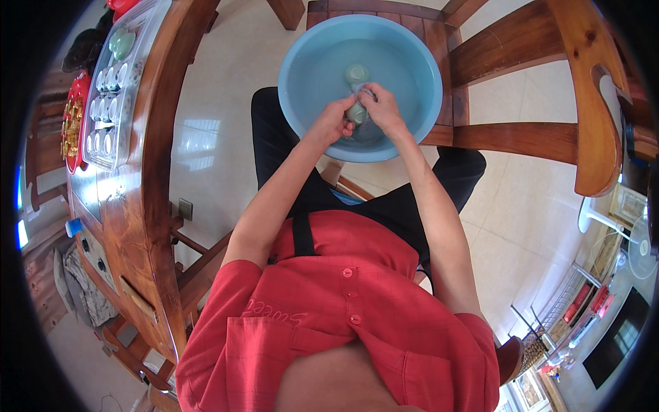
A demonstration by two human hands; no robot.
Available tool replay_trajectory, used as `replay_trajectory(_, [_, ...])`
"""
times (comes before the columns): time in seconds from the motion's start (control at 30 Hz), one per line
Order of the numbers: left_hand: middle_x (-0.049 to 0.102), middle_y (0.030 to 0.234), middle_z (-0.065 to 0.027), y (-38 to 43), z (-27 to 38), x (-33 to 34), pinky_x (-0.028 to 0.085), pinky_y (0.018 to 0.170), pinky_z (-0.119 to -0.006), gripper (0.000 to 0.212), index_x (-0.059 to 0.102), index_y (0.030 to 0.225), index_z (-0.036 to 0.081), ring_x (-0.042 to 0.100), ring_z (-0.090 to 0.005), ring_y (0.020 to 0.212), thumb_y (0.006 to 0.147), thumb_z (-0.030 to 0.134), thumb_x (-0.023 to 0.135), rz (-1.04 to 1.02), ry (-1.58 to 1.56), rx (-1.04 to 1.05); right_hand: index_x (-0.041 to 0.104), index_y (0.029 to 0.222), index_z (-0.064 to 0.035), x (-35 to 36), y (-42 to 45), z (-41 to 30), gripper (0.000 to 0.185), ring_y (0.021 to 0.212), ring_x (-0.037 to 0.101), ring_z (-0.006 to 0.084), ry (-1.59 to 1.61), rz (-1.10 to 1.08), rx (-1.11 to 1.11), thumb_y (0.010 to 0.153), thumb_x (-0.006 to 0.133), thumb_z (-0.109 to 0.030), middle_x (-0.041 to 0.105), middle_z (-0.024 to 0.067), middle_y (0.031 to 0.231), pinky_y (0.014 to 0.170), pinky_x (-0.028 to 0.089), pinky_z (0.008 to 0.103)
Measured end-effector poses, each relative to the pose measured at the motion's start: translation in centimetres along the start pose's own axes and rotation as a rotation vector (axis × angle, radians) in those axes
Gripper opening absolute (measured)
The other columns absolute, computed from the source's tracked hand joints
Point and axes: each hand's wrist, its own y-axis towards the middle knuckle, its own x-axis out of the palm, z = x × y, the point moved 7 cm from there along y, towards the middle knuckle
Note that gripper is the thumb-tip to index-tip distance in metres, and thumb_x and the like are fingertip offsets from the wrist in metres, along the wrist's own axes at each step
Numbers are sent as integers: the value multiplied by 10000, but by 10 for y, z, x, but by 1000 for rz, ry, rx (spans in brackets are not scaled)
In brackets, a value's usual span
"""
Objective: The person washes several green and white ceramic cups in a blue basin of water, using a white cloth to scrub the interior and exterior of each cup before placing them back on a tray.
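A light-blue plastic basin point(309, 139) holding water stands on a wooden chair seat before me. Over its near half, my left hand point(337, 121) grips a pale green cup point(356, 112) by its side. My right hand point(382, 109) pinches a grey mesh cloth point(368, 129) against the same cup; part of the cloth hangs towards the water. Just beyond my fingers, a second pale green cup or small bowl point(357, 74) lies in the basin. How far the fingertips reach round the held cup is partly hidden.
On the wooden table point(154, 216) at the left stand a clear plastic tray point(110, 167) with several small cups and a red dish point(77, 123) with gold-wrapped pieces. The chair's wooden armrest point(597, 154) rises at the right. A white fan point(641, 246) stands farther right.
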Motion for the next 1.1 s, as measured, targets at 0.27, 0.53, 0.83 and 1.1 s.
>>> replay_trajectory(0.27, [483, 694, -19, -1, -1, -3, 248, 367, -228, 246, 483, 872, 108, 391, -97, 439, 907, 343, 419, 37, 30, -11, 572, 936, 16, 1, -2, -2, 213, 708, 531, 136, -15, -8, 15, 818, 525, -154, 596, 85, 766, 650, 428, 271])
replay_trajectory(0.53, [487, 698, -19, -2, -1, -2, 245, 363, -225, 244, 479, 859, 106, 393, -97, 434, 905, 339, 425, 38, 38, -6, 574, 949, 9, 0, -2, 3, 249, 808, 591, 299, -55, -1, 78, 808, 507, -185, 612, 190, 844, 727, 439, 354])
replay_trajectory(0.83, [486, 699, -19, 0, -2, -2, 239, 358, -222, 248, 476, 860, 105, 379, -94, 440, 909, 341, 418, 38, 53, -12, 570, 926, 15, 0, -2, 3, 220, 701, 546, 176, -99, 13, 55, 825, 514, -172, 598, 120, 766, 653, 432, 304])
replay_trajectory(1.1, [485, 693, -17, -1, -2, -2, 239, 359, -218, 242, 479, 857, 108, 375, -90, 447, 907, 338, 423, 53, 70, -14, 571, 937, 9, 0, -1, 9, 227, 716, 554, 179, -120, 15, 68, 826, 513, -180, 606, 123, 783, 666, 434, 304])
